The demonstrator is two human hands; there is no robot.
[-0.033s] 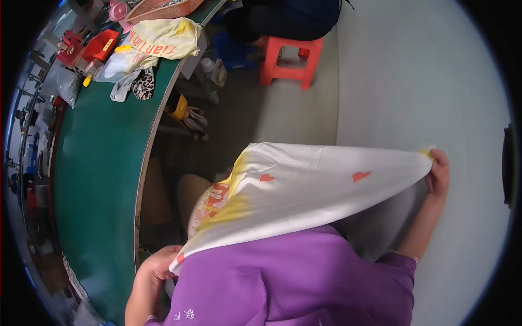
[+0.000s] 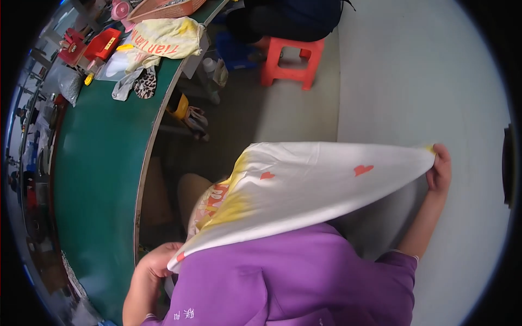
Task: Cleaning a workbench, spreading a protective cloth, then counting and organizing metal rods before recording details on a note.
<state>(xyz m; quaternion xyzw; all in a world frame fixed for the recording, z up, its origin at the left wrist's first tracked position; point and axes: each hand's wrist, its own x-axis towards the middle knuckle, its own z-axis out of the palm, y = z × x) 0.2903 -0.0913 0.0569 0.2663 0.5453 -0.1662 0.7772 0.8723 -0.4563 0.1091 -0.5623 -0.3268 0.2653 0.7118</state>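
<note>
A white cloth with yellow patches and small red shapes, some heart-like, is stretched across my front. Its left part carries a printed picture in red and cream and hangs in folds over my lap. At the lower left, my left hand is closed on one corner, with its fingertips partly hidden. Out to the right and higher up, my right hand pinches the opposite yellow corner. Between the two hands the lower edge runs taut on a slant, just above my purple shirt.
A green-topped table runs along my left, bearing a crumpled yellow cloth, a red bin, a woven basket and a pink fan. Ahead, a person sits on a red stool. A pale wall or panel stands right.
My right hand has risen slightly with its corner of the cloth, and the red shape near it shows a little fuller. My left hand keeps its hold almost unmoved.
</note>
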